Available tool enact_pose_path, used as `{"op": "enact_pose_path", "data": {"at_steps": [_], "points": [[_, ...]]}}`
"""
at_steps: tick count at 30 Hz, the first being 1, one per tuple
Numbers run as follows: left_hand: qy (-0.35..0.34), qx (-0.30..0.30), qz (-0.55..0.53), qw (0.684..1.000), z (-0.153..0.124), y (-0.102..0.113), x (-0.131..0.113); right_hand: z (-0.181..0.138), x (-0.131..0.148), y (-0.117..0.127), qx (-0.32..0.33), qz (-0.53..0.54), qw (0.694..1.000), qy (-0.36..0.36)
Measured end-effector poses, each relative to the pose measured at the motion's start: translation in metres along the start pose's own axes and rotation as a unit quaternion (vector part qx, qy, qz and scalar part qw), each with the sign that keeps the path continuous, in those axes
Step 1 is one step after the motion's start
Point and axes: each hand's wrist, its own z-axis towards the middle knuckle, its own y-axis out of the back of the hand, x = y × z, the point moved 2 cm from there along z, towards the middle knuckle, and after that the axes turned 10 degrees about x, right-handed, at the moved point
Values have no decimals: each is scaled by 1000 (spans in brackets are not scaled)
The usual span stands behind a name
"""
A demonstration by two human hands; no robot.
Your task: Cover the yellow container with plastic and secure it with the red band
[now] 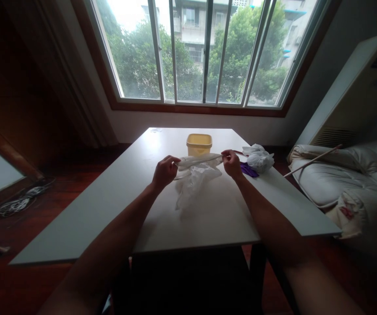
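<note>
A thin, whitish, see-through plastic bag [197, 177] is stretched between my two hands above the white table [109, 205]. Its upper edge runs level from hand to hand, and the lower part hangs loose and crumpled. My left hand [165, 171] pinches the bag's left end between thumb and fingers. At the opposite end, my right hand [231, 162] grips it the same way. Just behind the bag stands a yellow plastic bin [199, 141], its lower part covered by the bag. To the right of my right hand lie a bundle of white plastic bags [259, 158] and something purple [249, 169].
The far end of the table is near the wall below a wide window [191, 57]. A pale couch [336, 175] with a thin stick [313, 161] across it is on the right. White cables [19, 203] lie on the floor at left.
</note>
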Motion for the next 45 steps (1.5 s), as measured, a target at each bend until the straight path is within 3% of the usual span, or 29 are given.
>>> {"op": "enact_pose_path", "data": {"at_steps": [5,10,14,19,23,25,33,37,40,42,45], "points": [[79,20,116,990,0,5,12,0,-9,1,72,-125,987,66],[27,2,150,988,0,11,-3,-7,8,-6,90,-118,982,113],[-17,85,120,989,-1,0,-16,-17,18,-17,186,-93,972,106],[-7,225,97,969,-8,-15,-6,-27,9,-28,342,-158,921,99],[26,259,61,964,-9,-16,2,-26,6,-28,388,-182,896,116],[40,244,46,968,-8,-13,2,-22,3,-25,361,-201,905,99],[81,92,33,992,1,2,11,4,-23,3,188,-251,949,14],[152,48,-24,987,3,8,17,10,-32,19,101,-245,964,-6],[217,29,-149,964,4,6,23,12,-27,29,10,-237,971,3],[263,30,-259,929,3,1,28,11,-17,34,-49,-225,973,24],[306,19,-364,879,3,-6,29,6,7,34,-75,-186,977,65]]}}
